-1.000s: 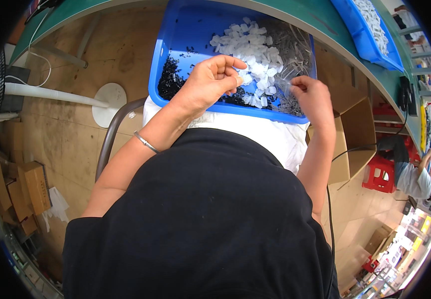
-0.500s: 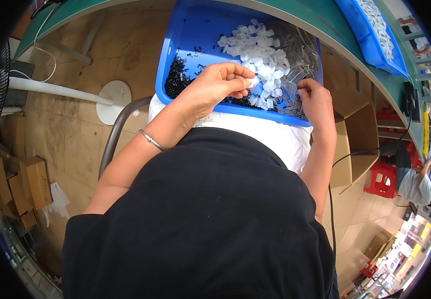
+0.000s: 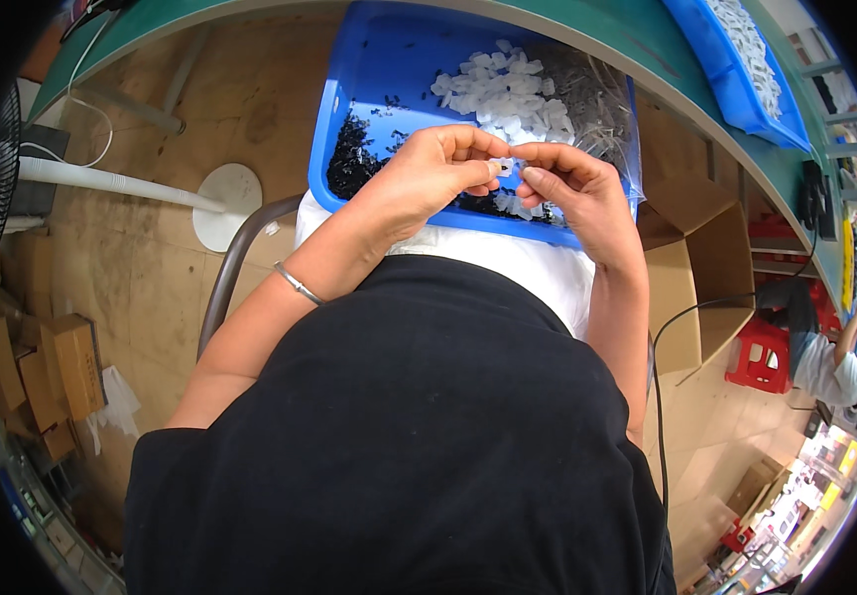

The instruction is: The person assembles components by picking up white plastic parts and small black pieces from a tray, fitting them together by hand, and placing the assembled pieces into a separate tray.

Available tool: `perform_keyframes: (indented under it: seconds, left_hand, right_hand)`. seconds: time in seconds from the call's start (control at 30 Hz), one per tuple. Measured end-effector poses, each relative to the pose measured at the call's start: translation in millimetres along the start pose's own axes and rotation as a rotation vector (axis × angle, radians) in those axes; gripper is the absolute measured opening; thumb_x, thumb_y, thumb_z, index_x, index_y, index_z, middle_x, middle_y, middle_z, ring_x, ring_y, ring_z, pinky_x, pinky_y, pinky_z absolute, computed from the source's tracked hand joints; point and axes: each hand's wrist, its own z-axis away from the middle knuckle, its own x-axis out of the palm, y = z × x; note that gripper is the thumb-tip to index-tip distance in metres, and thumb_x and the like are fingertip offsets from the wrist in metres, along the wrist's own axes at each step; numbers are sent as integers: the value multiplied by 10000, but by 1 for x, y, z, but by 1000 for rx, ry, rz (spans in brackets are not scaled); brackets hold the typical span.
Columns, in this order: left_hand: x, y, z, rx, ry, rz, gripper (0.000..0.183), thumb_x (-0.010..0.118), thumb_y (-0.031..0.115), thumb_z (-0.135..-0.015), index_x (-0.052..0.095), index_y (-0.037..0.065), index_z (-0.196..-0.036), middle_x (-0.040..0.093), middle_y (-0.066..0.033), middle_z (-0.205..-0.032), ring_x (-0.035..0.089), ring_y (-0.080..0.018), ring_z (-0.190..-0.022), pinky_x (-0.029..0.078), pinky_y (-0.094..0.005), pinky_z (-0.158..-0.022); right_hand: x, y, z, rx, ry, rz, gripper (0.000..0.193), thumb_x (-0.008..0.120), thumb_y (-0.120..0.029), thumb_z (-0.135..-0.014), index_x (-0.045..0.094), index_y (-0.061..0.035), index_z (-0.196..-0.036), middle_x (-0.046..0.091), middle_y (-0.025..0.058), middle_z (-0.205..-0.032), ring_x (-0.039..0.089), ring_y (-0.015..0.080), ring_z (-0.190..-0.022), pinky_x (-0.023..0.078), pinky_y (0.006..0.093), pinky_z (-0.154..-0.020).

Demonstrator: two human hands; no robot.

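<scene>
Okay, left hand (image 3: 440,177) grip was pinched on a small white piece (image 3: 506,173), upper centre of frame, over the blue tray (image 3: 320,139). Right hand (image 3: 582,193) grip sat right beside; I couldn't tell if it held anything. Piece looked light, stiff, maybe slick; I judged edges the best hold.

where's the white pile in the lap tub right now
In the head view, the white pile lies toward the right in the tub, just beyond the left hand and right hand, with clear strips to its right.
</scene>
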Motion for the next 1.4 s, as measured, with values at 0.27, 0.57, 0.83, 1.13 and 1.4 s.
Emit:
perform_keyframes:
  seconds: [0.27,0.57,0.83,1.13,1.4]
  left_hand:
    - [5,1,2,29,64,-77,282,616,42,-878,603,-56,-1143,644,-57,-895,589,-98,-800,490,-234,-753]
    - [5,-6,0,79,72,-177,275,601,25,-875,605,-47,-1140,647,-55,-905,592,-96,-803,497,-232,-746]
    - [6,-6,2,135,25,-293,287,563,-3,-872,601,-56,-1152,647,-66,-944,609,-107,-844,512,-251,-796]
    - [7,0,4,60,22,-293,275,562,31,-919,597,-60,-1176,671,-95,-962,628,-116,-839,531,-259,-788]
    - [10,-5,5,27,73,-280,319,591,40,-917,578,-63,-1218,692,-114,-944,650,-121,-828,543,-253,-782]
  right_hand:
    - [7,5,-3,63,-13,6,100,629,-28,-904,612,34,-981,641,47,-830,634,98,-734,539,229,-668]
    - [7,2,-2,96,-35,-4,105,652,-11,-879,584,21,-952,636,43,-812,635,92,-712,533,222,-635]
    - [6,1,-2,155,-46,26,103,641,3,-873,568,22,-942,626,48,-791,635,93,-704,535,226,-629]
    - [12,3,-2,69,53,180,92,639,23,-862,572,36,-924,634,63,-778,645,97,-695,536,227,-619]
    - [19,-1,-2,63,54,300,101,661,1,-855,615,52,-929,663,74,-780,655,108,-702,546,241,-635]
